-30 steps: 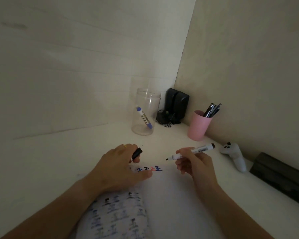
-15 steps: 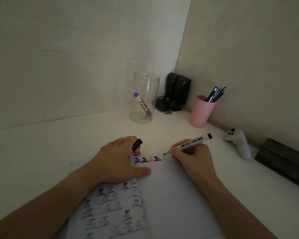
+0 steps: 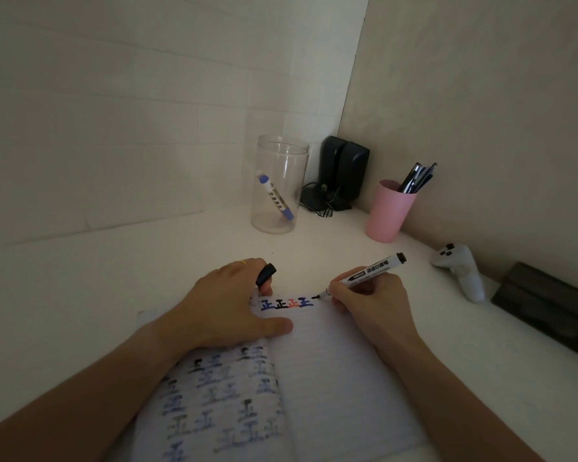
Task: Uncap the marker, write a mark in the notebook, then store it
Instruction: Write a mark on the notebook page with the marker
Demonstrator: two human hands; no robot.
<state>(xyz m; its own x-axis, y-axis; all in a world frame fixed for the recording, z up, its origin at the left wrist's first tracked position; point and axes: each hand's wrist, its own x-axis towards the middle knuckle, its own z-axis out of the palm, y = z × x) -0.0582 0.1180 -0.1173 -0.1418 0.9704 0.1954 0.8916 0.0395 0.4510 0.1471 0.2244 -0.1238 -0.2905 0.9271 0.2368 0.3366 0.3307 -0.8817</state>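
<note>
An open lined notebook (image 3: 334,378) lies on the white desk in front of me, its left page full of blue and black marks. My right hand (image 3: 371,298) grips an uncapped black marker (image 3: 367,270), whose tip touches the top line of the right page just after a row of blue, black and red marks (image 3: 287,303). My left hand (image 3: 227,308) lies flat on the notebook's upper left and pinches the black cap (image 3: 266,274) between its fingers. A clear jar (image 3: 279,183) at the back holds one blue marker (image 3: 276,196).
A pink cup (image 3: 389,211) with several dark pens stands right of the jar. Black speakers (image 3: 342,170) with a cable fill the corner. A white controller (image 3: 461,270) and a dark flat object (image 3: 548,305) lie along the right wall.
My right hand has dropped from above the page to the top line, and the marker tip now touches the paper with a short black stroke begun. The left hand stayed on the notebook.
</note>
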